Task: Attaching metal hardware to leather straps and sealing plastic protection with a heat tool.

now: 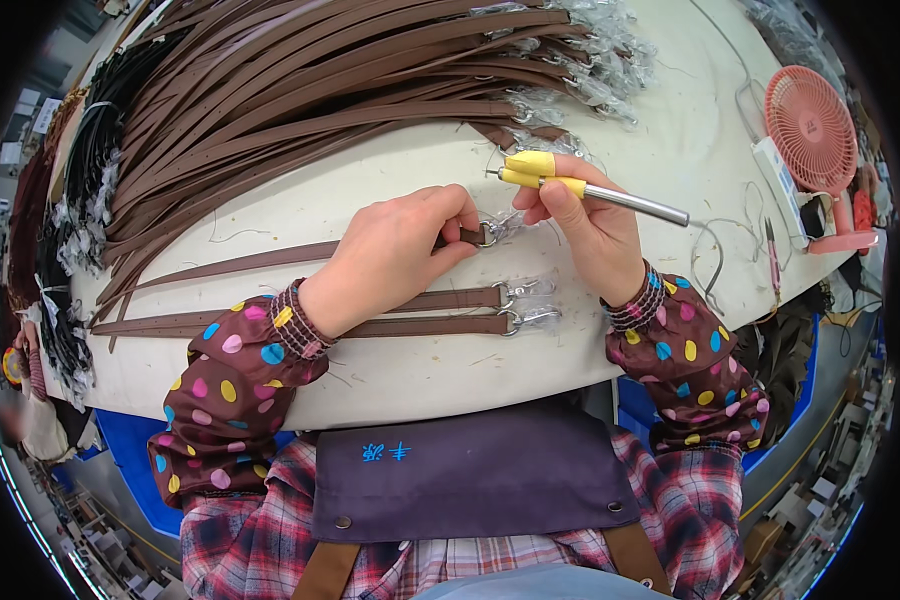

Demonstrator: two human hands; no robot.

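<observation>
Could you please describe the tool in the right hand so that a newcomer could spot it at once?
Find the pale table, then the pink fan at its right side. To the fan's left, the right hand holds the slim tool above the table. Shiny silver, with yellow near the grip, it stands apart from the flat brown straps.

Maroon polka-dot sleeves (685, 350), red plaid shirt (692, 505), dark purple apron (470, 485), brown straps (327, 570)

I hold a narrow brown strap (260, 261) pinched near its metal-ringed end, its tail running leftward. My slim silver-and-yellow tool (635, 203) slants near that end, thin tip pointing left.
</observation>
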